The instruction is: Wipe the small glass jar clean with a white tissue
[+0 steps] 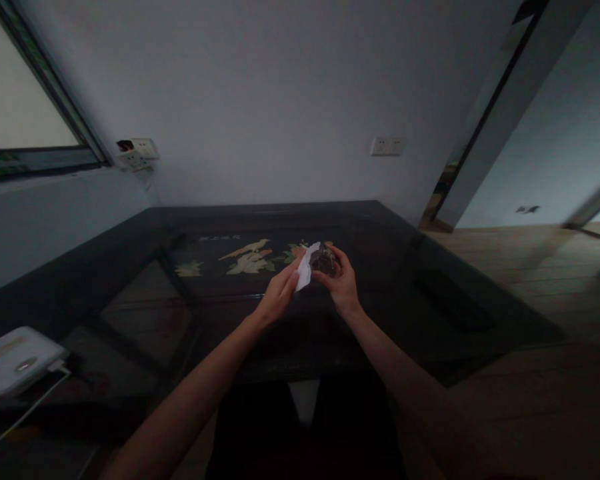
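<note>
Above the middle of a dark glossy table (300, 220), my left hand (281, 288) is closed on a crumpled white tissue (307, 268). My right hand (344, 279) curls round a small clear glass (325, 261), thumb at its lower side and fingers over its top right. The tissue lies against the left side of the glass, between the two hands. Its exact shape is hard to make out in the dim light.
A white device (17, 360) with a white cable sits at the left. A dark flat object (453, 299) lies on the table at the right. Behind the table stands a wall with sockets (388, 146); a window (25, 87) is at the upper left.
</note>
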Demonstrator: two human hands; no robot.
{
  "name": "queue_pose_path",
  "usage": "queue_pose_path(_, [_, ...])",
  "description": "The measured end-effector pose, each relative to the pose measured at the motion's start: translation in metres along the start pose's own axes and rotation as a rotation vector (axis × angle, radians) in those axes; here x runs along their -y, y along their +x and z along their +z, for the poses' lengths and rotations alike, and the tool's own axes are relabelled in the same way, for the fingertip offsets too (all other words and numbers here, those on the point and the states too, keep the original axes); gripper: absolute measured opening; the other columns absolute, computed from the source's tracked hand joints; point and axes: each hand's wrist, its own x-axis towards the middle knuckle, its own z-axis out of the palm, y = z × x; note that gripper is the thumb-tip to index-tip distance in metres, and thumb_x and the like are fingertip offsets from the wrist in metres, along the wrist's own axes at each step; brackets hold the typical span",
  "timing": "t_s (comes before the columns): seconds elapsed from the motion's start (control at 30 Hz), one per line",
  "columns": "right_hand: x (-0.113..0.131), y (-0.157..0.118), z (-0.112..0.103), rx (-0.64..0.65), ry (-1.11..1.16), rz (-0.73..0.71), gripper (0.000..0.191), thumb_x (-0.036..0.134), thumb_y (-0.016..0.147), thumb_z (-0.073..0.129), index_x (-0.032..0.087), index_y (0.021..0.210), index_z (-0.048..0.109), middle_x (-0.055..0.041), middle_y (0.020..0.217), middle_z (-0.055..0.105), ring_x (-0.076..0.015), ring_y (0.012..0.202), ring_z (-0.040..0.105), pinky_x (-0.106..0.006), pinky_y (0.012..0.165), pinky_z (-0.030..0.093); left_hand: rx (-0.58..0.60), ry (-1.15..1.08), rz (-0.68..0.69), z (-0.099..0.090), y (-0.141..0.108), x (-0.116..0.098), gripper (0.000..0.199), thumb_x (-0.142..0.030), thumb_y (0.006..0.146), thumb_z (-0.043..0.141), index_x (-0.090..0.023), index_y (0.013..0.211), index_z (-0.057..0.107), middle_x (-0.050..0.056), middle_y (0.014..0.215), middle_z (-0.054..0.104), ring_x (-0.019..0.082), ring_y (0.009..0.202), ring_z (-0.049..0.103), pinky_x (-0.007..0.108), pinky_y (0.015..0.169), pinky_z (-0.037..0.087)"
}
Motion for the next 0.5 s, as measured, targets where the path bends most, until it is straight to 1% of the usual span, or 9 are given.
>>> queue_pose_path(0.13, [-0.007, 0.000, -0.002, -0.003, -0.017, 0.002, 0.064, 0.034, 0.058, 0.082, 0.026, 0.115, 0.053, -0.0064, 0.117, 0.061, -0.0240, 0.105, 0.061, -0.042, 0.092, 0.052, 0.012, 0.057, 0.089, 0.000, -0.004, -0.002, 0.050, -0.041, 0.096, 0.036, -0.017, 0.139, 0.045, 0.008, 0.145, 0.045, 0.024, 0.134, 0.040, 0.036, 0.113, 0.028])
queue_pose_path(0.33, [-0.015, -0.001, -0.002, 0.035, -0.093, -0.017, 0.060, 0.031, 0.062, 0.078, 0.025, 0.115, 0.052, -0.0079, 0.121, 0.058, -0.0233, 0.104, 0.060, -0.042, 0.091, 0.052, 0.054, 0.140, 0.209, -0.002, -0.006, -0.004, 0.050, -0.038, 0.097, 0.035, -0.020, 0.143, 0.039, 0.007, 0.149, 0.039, 0.023, 0.137, 0.037, 0.036, 0.114, 0.028])
queue_pose_path(0.4, [-0.016, -0.003, 0.000, 0.053, -0.143, -0.047, 0.057, 0.029, 0.063, 0.077, 0.025, 0.114, 0.053, -0.0074, 0.118, 0.058, -0.0234, 0.105, 0.059, -0.041, 0.091, 0.052, 0.058, 0.175, 0.215, -0.001, -0.006, -0.004, 0.051, -0.038, 0.096, 0.035, -0.019, 0.144, 0.037, 0.007, 0.149, 0.038, 0.023, 0.137, 0.037, 0.036, 0.113, 0.028])
queue_pose_path(0.5, [-0.016, -0.008, 0.004, 0.074, -0.227, -0.095, 0.053, 0.029, 0.065, 0.075, 0.026, 0.113, 0.054, -0.0066, 0.114, 0.055, -0.0232, 0.106, 0.056, -0.039, 0.088, 0.052, 0.032, 0.225, 0.175, -0.001, -0.005, -0.004, 0.051, -0.038, 0.097, 0.035, -0.019, 0.144, 0.036, 0.008, 0.149, 0.038, 0.023, 0.136, 0.039, 0.036, 0.112, 0.030])
